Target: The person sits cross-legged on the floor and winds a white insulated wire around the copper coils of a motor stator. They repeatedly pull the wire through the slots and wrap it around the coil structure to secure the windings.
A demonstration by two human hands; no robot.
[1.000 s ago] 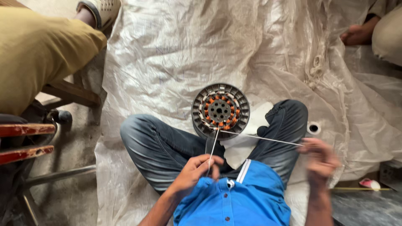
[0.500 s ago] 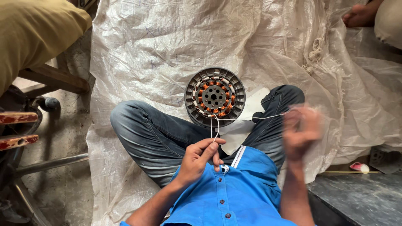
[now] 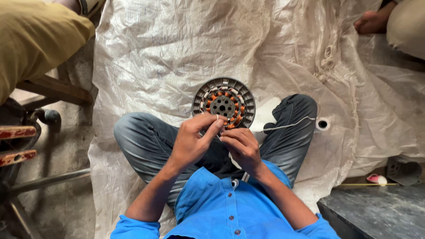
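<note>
Stator [image 3: 223, 104] on sheet [image 3: 168, 48] before crossed legs; spool [image 3: 322, 124] right; hands [image 3: 217, 141] between.

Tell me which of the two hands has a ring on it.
The left hand: a thin ring shows on a finger near the round motor stator. The right hand shows none.

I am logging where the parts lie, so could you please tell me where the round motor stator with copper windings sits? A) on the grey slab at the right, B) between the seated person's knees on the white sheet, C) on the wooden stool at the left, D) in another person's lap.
B: the stator rests on the white sheet between the jeans-clad knees, just beyond the left hand and right hand.
</note>
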